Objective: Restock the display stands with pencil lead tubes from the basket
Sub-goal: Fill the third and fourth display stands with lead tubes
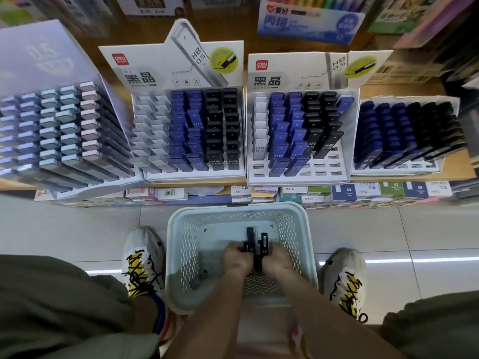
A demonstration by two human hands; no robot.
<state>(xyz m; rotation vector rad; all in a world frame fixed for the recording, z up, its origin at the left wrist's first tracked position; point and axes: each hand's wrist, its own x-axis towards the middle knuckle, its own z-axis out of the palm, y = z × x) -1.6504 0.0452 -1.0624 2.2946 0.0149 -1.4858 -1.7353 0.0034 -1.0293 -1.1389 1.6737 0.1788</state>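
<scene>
We stand facing a low shelf (pixel 414 178) that carries four display stands, and the second stand from the right (pixel 298 174) is the one that wants us: its front rows show bare slots, while the full stand (pixel 194 174) to its left and the pastel stand (pixel 85 187) at the far left look packed. On the tiled floor between our shoes sits the pale basket (pixel 178 255), just in front of the shelf edge. Both our hands are down inside it, the left hand (pixel 236 257) and the right hand (pixel 278 260) curled inward and pressing a small bundle of black pencil lead tubes (pixel 255 244) between them; a loose dark piece, too blurred to name, lies by the basket's left wall. To do this step well, we judge it best to square the tubes into one hand before lifting, so that none slips back through our fingers. The basket walls stand close on either side of our wrists, so we should rise straight up, then travel forward and right over the shelf lip. Room above the bare slots looks open, but the leaning blue and black tubes just behind them could topple if brushed.
</scene>
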